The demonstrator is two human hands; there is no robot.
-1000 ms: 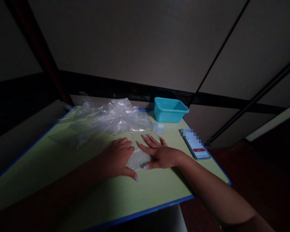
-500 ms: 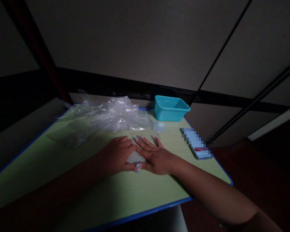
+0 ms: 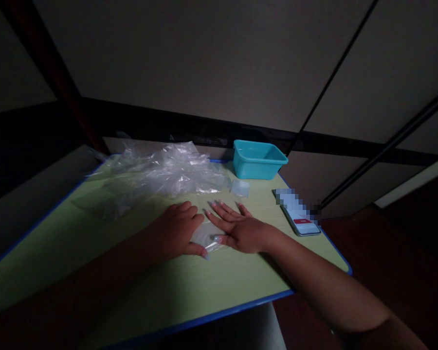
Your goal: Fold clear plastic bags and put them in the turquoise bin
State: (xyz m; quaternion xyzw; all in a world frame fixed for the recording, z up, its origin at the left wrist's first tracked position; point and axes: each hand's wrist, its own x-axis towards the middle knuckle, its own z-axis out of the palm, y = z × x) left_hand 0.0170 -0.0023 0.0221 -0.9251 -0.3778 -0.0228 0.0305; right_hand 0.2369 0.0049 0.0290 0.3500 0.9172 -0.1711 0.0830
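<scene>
Left hand (image 3: pixel 177 232) and right hand (image 3: pixel 241 229) lie open, flat on a clear bag (image 3: pixel 204 235)

We see a pale green table (image 3: pixel 211 287) with a blue edge. At its far left lies a heap (image 3: pixel 164 175) of crumpled clear plastic. A teal tub (image 3: pixel 259 159) stands at the far right corner, with a small clear square (image 3: pixel 240 188) just in front of it. A phone (image 3: pixel 299 216) lies by the right edge. Near the middle a clear bag (image 3: pixel 205 236) lies flat under our left hand (image 3: pixel 177 233) and right hand (image 3: pixel 241 231).
</scene>
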